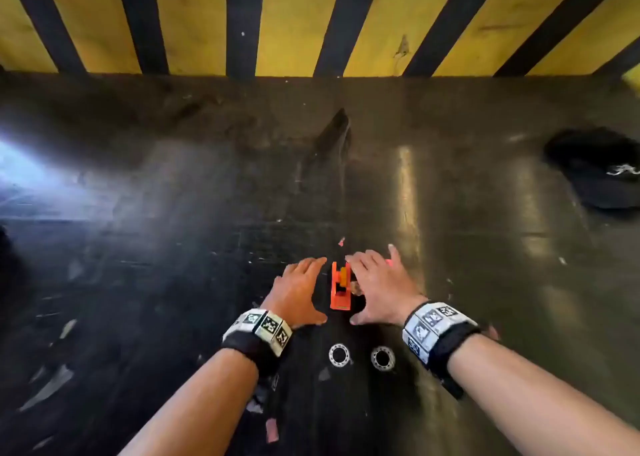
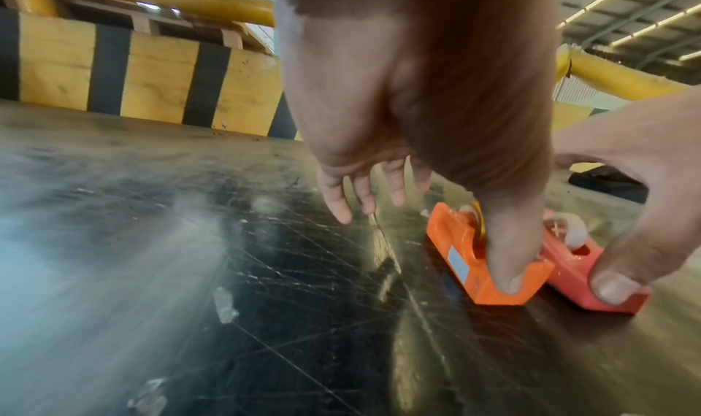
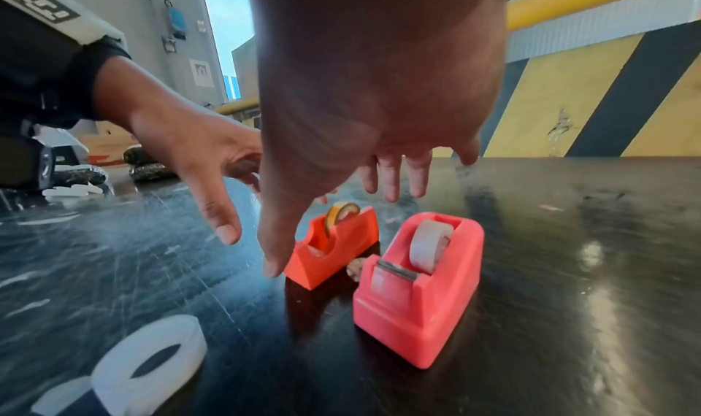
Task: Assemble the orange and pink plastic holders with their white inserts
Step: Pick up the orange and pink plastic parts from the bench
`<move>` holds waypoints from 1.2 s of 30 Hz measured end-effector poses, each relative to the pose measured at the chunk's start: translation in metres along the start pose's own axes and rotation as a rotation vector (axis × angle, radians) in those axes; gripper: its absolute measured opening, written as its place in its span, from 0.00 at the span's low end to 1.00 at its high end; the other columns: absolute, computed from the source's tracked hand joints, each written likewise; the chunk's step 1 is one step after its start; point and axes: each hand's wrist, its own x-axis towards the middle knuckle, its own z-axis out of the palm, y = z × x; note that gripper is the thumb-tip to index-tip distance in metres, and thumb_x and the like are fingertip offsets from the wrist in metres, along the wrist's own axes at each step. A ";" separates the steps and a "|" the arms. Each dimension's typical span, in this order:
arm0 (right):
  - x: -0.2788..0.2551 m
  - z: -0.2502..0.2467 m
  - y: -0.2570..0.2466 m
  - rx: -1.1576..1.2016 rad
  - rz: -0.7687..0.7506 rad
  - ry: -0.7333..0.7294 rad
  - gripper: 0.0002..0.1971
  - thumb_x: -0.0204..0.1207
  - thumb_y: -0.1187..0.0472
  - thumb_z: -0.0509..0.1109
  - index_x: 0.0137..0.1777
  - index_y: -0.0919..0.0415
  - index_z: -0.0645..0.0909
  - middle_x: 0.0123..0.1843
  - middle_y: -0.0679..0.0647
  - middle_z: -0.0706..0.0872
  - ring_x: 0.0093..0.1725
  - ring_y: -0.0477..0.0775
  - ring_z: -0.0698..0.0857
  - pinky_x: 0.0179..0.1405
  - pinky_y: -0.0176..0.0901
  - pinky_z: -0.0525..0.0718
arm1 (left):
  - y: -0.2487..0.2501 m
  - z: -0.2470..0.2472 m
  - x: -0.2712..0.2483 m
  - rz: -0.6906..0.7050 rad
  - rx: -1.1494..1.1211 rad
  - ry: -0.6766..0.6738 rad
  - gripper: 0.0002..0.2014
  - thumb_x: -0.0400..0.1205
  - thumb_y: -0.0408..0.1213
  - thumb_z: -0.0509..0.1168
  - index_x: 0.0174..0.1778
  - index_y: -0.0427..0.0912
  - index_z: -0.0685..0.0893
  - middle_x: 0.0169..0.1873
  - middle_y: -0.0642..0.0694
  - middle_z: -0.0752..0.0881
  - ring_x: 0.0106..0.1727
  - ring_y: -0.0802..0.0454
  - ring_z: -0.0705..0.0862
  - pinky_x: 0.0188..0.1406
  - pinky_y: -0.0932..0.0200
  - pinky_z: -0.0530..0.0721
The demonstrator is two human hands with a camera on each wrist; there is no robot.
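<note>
Nearest the head camera are the two forearms, each with a marker band at the wrist. Ahead of them the left hand [image 1: 300, 289] and the right hand [image 1: 379, 287] hang spread over the table [image 1: 138, 282], fingers straight or relaxed, gripping nothing.

The orange holder [image 1: 338, 287] stands in the gap between the hands, its long axis running straight away from the person. The pink holder [image 3: 421, 284] stands just beside it, under the right hand, on a parallel axis with its cutter end toward the wrist; the head view hides most of it. Each holder has a roll seated in its cradle: a pale one in the pink, a yellowish one in the orange.

The left wrist view places both thumbs in front of the holders' near ends, but contact cannot be confirmed. The left hand is nearer the orange holder, the right nearer the pink.

Two white rings [image 1: 360, 356] lie flat behind the hands, toward the person, between the wrists. Judged from this, at least these inserts remain to be fitted.

The table is dark, glossy and heavily scratched. Beyond the fingertips rises a yellow-and-black striped barrier [image 1: 311, 23]. A black cap [image 1: 595, 168] lies well off to the right.
</note>
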 end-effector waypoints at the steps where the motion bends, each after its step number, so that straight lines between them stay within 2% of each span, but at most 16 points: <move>1: 0.006 0.001 0.000 -0.016 -0.009 -0.018 0.65 0.61 0.26 0.80 0.91 0.58 0.56 0.89 0.55 0.67 0.90 0.60 0.63 0.89 0.77 0.42 | 0.000 0.001 0.006 0.019 0.021 -0.010 0.61 0.67 0.50 0.84 0.91 0.51 0.52 0.89 0.47 0.62 0.87 0.39 0.63 0.81 0.32 0.73; 5: 0.018 0.008 0.000 -0.005 -0.031 0.040 0.59 0.63 0.26 0.76 0.89 0.59 0.64 0.85 0.54 0.75 0.87 0.58 0.69 0.87 0.76 0.36 | -0.007 0.009 0.021 0.057 0.045 0.024 0.58 0.69 0.52 0.82 0.91 0.51 0.54 0.87 0.49 0.65 0.87 0.41 0.63 0.82 0.35 0.69; 7: 0.020 0.010 -0.001 0.049 -0.055 0.072 0.55 0.64 0.28 0.75 0.87 0.58 0.67 0.81 0.53 0.78 0.84 0.57 0.73 0.88 0.75 0.38 | -0.011 0.014 0.024 0.085 0.016 0.031 0.56 0.69 0.54 0.81 0.90 0.51 0.56 0.87 0.49 0.66 0.87 0.41 0.63 0.82 0.35 0.69; 9: 0.018 0.010 0.000 0.149 -0.074 0.091 0.54 0.64 0.32 0.77 0.87 0.58 0.67 0.82 0.53 0.77 0.85 0.56 0.73 0.90 0.70 0.45 | -0.014 0.014 0.022 0.102 -0.029 0.039 0.56 0.69 0.55 0.81 0.89 0.50 0.58 0.86 0.49 0.68 0.87 0.42 0.64 0.83 0.34 0.70; 11: 0.013 0.008 0.001 0.350 -0.083 0.107 0.54 0.63 0.39 0.82 0.87 0.57 0.65 0.84 0.52 0.75 0.83 0.55 0.74 0.88 0.57 0.61 | -0.016 0.012 0.016 0.124 -0.123 0.070 0.55 0.68 0.53 0.82 0.89 0.50 0.60 0.85 0.50 0.69 0.86 0.43 0.65 0.83 0.35 0.71; 12: 0.009 0.006 0.002 0.480 -0.088 0.127 0.54 0.63 0.43 0.85 0.88 0.56 0.64 0.84 0.51 0.73 0.81 0.54 0.75 0.82 0.47 0.68 | -0.016 0.010 0.012 0.146 -0.177 0.092 0.55 0.67 0.51 0.83 0.88 0.49 0.61 0.85 0.50 0.70 0.86 0.44 0.65 0.84 0.38 0.70; 14: -0.002 0.005 0.003 0.677 -0.097 0.164 0.55 0.63 0.49 0.88 0.88 0.53 0.63 0.83 0.48 0.71 0.79 0.48 0.75 0.72 0.34 0.69 | -0.016 0.005 0.000 0.174 -0.261 0.129 0.54 0.68 0.48 0.83 0.88 0.49 0.61 0.84 0.49 0.71 0.85 0.47 0.66 0.86 0.48 0.67; 15: -0.008 0.005 0.002 0.740 -0.098 0.192 0.55 0.63 0.50 0.89 0.88 0.53 0.63 0.83 0.47 0.71 0.78 0.45 0.73 0.72 0.31 0.68 | -0.015 0.002 -0.006 0.182 -0.290 0.140 0.54 0.68 0.48 0.83 0.88 0.50 0.60 0.83 0.49 0.73 0.84 0.49 0.68 0.84 0.52 0.66; 18: -0.022 0.006 -0.006 0.846 -0.092 0.215 0.53 0.62 0.54 0.90 0.86 0.53 0.65 0.76 0.43 0.72 0.74 0.40 0.71 0.74 0.35 0.72 | -0.012 -0.003 -0.023 0.187 -0.326 0.127 0.54 0.68 0.48 0.83 0.87 0.56 0.59 0.76 0.49 0.79 0.78 0.53 0.74 0.80 0.52 0.72; 21: -0.034 0.006 -0.014 0.881 -0.087 0.157 0.51 0.62 0.55 0.90 0.84 0.53 0.67 0.71 0.41 0.74 0.71 0.41 0.74 0.71 0.29 0.72 | -0.012 -0.005 -0.039 0.194 -0.317 0.084 0.52 0.67 0.48 0.84 0.84 0.57 0.62 0.74 0.51 0.80 0.76 0.54 0.76 0.79 0.50 0.74; 24: -0.042 0.007 -0.018 0.849 -0.104 0.120 0.51 0.61 0.52 0.90 0.82 0.51 0.67 0.73 0.44 0.78 0.73 0.46 0.77 0.74 0.39 0.76 | -0.014 -0.005 -0.050 0.191 -0.318 0.029 0.51 0.67 0.49 0.84 0.83 0.57 0.62 0.75 0.52 0.79 0.76 0.55 0.76 0.78 0.52 0.72; 28: -0.047 0.003 -0.020 0.825 -0.106 0.093 0.51 0.60 0.51 0.90 0.82 0.50 0.67 0.70 0.45 0.78 0.70 0.47 0.79 0.72 0.42 0.79 | -0.017 -0.004 -0.062 0.181 -0.367 0.018 0.50 0.68 0.47 0.84 0.82 0.55 0.62 0.76 0.53 0.78 0.74 0.55 0.79 0.77 0.49 0.75; 30: -0.051 0.005 -0.011 0.826 -0.063 0.092 0.51 0.60 0.51 0.91 0.82 0.50 0.68 0.69 0.45 0.79 0.69 0.48 0.80 0.74 0.45 0.81 | -0.027 -0.005 -0.068 0.133 -0.384 0.029 0.48 0.69 0.44 0.85 0.81 0.52 0.63 0.74 0.55 0.77 0.70 0.57 0.80 0.75 0.55 0.78; 32: -0.056 0.008 0.004 0.831 -0.006 0.106 0.51 0.58 0.51 0.91 0.81 0.49 0.69 0.69 0.46 0.81 0.69 0.48 0.82 0.76 0.50 0.82 | -0.041 -0.002 -0.074 0.053 -0.335 0.053 0.49 0.69 0.46 0.85 0.82 0.48 0.65 0.73 0.53 0.77 0.67 0.57 0.81 0.72 0.62 0.80; 34: -0.061 0.011 0.015 0.834 0.022 0.111 0.51 0.57 0.52 0.91 0.81 0.49 0.70 0.69 0.46 0.82 0.69 0.48 0.84 0.75 0.51 0.83 | -0.052 0.007 -0.079 -0.048 -0.169 0.065 0.51 0.67 0.56 0.83 0.83 0.48 0.66 0.75 0.47 0.74 0.74 0.46 0.79 0.74 0.47 0.82; 36: -0.063 0.012 0.016 0.831 0.027 0.098 0.52 0.59 0.55 0.91 0.83 0.48 0.68 0.70 0.46 0.81 0.70 0.47 0.83 0.75 0.50 0.83 | -0.053 0.018 -0.082 -0.134 0.010 0.005 0.52 0.67 0.61 0.81 0.85 0.50 0.64 0.78 0.43 0.70 0.79 0.39 0.73 0.76 0.36 0.79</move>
